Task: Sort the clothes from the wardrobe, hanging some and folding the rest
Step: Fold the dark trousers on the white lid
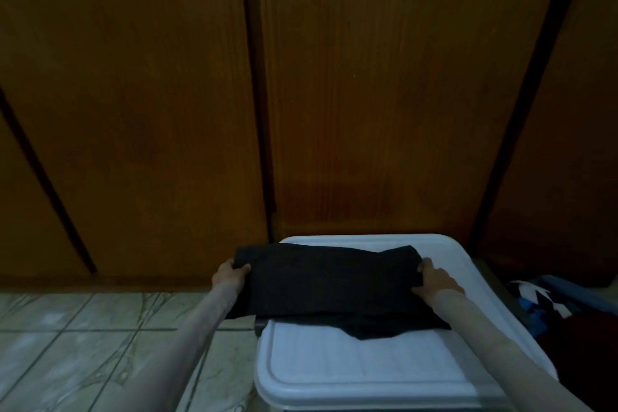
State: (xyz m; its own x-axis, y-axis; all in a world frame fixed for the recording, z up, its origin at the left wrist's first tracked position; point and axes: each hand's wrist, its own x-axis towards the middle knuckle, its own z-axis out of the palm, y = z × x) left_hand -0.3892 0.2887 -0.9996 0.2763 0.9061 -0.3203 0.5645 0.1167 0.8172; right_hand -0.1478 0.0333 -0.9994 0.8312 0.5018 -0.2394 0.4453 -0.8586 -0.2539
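Black garment (329,281), plain, no pattern, centre of frame. White plastic box lid (351,365) with faint ribbed lines, lower centre. Dark reddish-brown wood-grain wardrobe doors (334,77) across upper frame. Pale greenish-grey marbled floor tiles (83,338), lower left. Blue, white and dark red clothes pile (548,308), right edge.

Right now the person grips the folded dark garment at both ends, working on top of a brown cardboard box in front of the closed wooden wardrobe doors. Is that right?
Not quite. The head view shows the work surface is the lid of a white plastic bin, not a cardboard box. The rest holds: the left hand and right hand grip the ends of the folded dark garment before the closed wooden wardrobe doors.
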